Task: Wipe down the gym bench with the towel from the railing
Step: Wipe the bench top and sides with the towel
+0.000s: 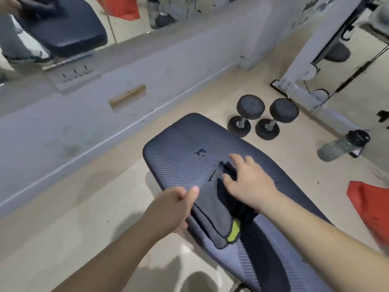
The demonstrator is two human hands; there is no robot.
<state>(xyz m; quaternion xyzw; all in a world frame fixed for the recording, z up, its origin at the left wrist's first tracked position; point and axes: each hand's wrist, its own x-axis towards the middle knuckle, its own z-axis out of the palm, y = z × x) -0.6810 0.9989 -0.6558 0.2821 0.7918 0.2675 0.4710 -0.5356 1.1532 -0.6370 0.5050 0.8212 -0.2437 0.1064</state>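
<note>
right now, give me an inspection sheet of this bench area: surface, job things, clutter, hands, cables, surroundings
surface: bench pad dark and ribbed; small wet patch towards its far end, beyond the towel.
job's things: towel grey, folded, lying on the pad.
clutter: dumbbell pair on the floor past the bench; bottle on its side; red object at the right edge.
grippers: left hand pinches the towel's left edge; right hand presses on it, fingers spread.
cables: black cable on the white machine frame.
surroundings: mirror along the wall.
</note>
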